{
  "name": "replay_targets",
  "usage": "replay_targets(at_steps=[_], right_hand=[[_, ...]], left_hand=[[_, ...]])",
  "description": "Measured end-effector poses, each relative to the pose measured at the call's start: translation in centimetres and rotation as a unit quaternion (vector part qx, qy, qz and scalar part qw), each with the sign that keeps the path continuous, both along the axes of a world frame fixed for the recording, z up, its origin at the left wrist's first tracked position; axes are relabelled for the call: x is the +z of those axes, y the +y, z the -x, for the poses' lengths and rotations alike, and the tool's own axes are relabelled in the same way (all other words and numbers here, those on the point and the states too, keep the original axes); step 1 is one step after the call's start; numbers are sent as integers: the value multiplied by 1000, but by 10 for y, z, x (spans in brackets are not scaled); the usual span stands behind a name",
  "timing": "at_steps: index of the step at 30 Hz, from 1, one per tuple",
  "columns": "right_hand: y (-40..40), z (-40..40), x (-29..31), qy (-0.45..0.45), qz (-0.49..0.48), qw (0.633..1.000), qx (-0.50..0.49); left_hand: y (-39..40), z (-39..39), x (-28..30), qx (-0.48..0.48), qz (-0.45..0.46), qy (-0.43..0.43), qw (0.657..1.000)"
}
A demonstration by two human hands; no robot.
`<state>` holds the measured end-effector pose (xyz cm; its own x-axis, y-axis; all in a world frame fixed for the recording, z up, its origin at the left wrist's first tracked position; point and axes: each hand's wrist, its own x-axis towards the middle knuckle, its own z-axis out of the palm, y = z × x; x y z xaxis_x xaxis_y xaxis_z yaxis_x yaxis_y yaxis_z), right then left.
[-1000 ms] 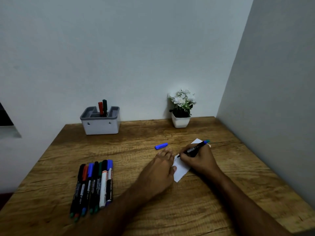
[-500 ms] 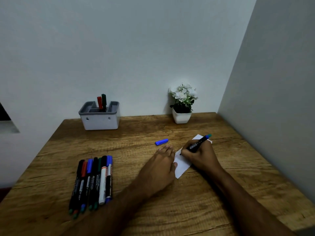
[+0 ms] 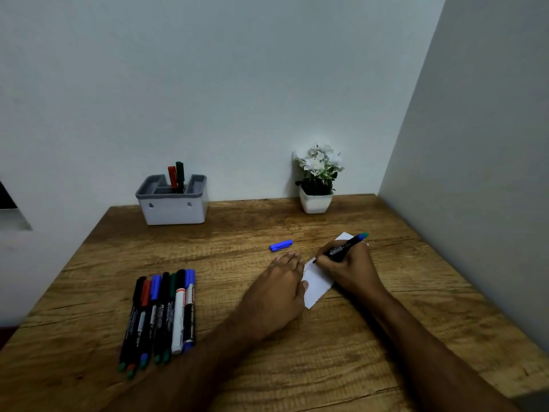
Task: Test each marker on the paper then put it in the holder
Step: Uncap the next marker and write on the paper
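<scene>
Right hand [image 3: 352, 269] gripping marker [image 3: 341, 249] on paper [image 3: 318, 288], label illegible, possibly Faber-Castell

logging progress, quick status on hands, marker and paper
Right hand grips marker, tip on paper. Left hand flat, pinning paper. Blue cap loose on table; nothing in the way.

Wooden table [image 3: 297, 367]: brown, grained top, set into a room corner. Back wall [image 3: 208, 84]: plain, pale grey-white. Right wall [image 3: 490, 144]: plain, greyer, in shade. Potted plant [image 3: 317, 179]: white flowers, white pot, at the table's rear edge against the back wall.
</scene>
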<state>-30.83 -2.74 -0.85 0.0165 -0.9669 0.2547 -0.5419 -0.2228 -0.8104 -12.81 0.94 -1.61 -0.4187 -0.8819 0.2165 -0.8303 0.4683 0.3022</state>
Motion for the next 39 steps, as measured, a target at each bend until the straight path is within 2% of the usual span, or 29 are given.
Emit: replay_targets(at_steps=[19, 24, 32, 35, 39], right_hand=[[-1, -3, 5, -16, -8, 998, -54], [-1, 2, 11, -122, -15, 988, -90], [3, 2, 30, -213, -51, 975, -44], [5, 1, 36, -235, -54, 970, -31], [4, 4, 37, -220, -45, 974, -29]], left_hand=[[-4, -1, -6, -6, 3, 18, 1000], [-8, -2, -5, 29, -10, 97, 995], [-26, -8, 23, 85, 73, 178, 978], [-42, -10, 29, 103, 81, 168, 977], [-61, -14, 24, 119, 66, 142, 981]])
